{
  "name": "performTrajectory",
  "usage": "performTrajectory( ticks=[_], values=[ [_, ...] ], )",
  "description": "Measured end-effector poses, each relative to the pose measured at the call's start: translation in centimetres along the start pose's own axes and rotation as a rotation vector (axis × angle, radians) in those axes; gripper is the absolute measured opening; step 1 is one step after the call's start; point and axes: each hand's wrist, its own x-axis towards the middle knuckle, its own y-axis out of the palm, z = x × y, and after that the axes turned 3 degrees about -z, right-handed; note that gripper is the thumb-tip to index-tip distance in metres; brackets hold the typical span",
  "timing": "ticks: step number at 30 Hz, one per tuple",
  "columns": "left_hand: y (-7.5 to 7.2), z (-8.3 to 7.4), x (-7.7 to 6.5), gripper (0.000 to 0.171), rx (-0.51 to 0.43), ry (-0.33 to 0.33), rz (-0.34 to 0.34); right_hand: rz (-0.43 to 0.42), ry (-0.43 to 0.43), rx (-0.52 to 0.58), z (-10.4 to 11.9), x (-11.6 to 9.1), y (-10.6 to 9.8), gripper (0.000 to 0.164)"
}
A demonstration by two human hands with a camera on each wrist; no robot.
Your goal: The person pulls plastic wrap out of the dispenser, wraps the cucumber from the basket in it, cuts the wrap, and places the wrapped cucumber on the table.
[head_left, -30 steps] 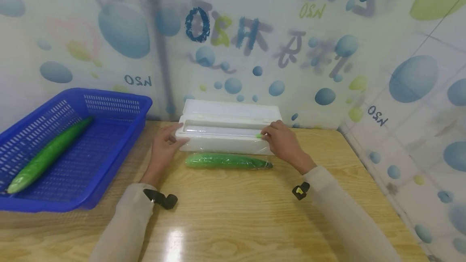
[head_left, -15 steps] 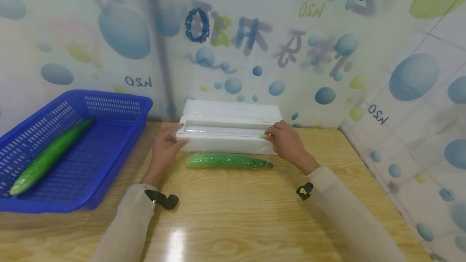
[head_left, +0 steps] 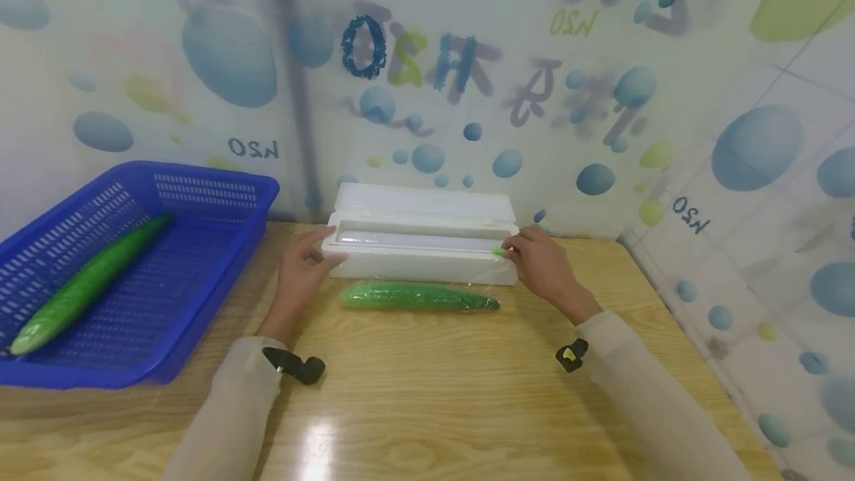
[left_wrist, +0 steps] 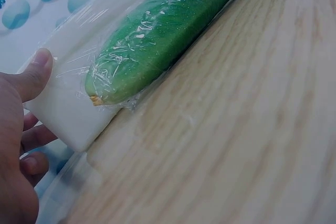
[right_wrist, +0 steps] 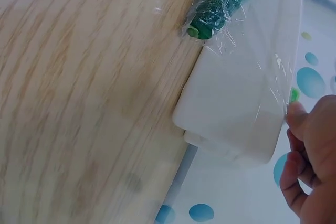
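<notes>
A white cling film dispenser [head_left: 421,267] stands at the back of the table with its lid [head_left: 427,200] tipped back. My left hand [head_left: 302,266] grips its left end, thumb on the front and fingers behind. With my right hand [head_left: 539,262] I pinch the small green slide cutter [head_left: 498,250] on the front edge, near the right end. In front of the box lies a cucumber [head_left: 417,296] under clear film, which runs up over the box's front in the right wrist view. Its pale tip [left_wrist: 97,99] shows in the left wrist view.
A blue plastic basket [head_left: 156,373] stands at the left, with another cucumber [head_left: 87,284] lying in it. The wall [head_left: 434,125] rises right behind the box. Bare wood tabletop [head_left: 427,399] stretches toward me.
My right hand has moved to the right along the dispenser's front edge, taking the green slide cutter with it. The left hand has kept its grip on the left end.
</notes>
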Motion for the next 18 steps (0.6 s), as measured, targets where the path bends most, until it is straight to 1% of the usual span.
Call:
performTrajectory(
  ticks=[4, 9, 12, 18],
  values=[
    [-0.1, -0.1, 0.0, 0.046, -0.004, 0.004, -0.008, 0.002, 0.011, -0.004, -0.4, -0.3, 0.0, 0.007],
    [-0.2, -0.1, -0.1, 0.046, -0.007, 0.002, -0.001, 0.015, 0.031, 0.001, -0.6, -0.4, 0.0, 0.007],
    [-0.2, -0.1, -0.1, 0.046, -0.007, 0.012, 0.0, 0.024, 0.044, 0.004, -0.7, -0.5, -0.2, 0.007],
    [-0.2, -0.3, -0.1, 0.046, -0.005, 0.001, 0.005, 0.011, 0.03, 0.015, -1.2, -0.7, -0.3, 0.007]
  ],
)
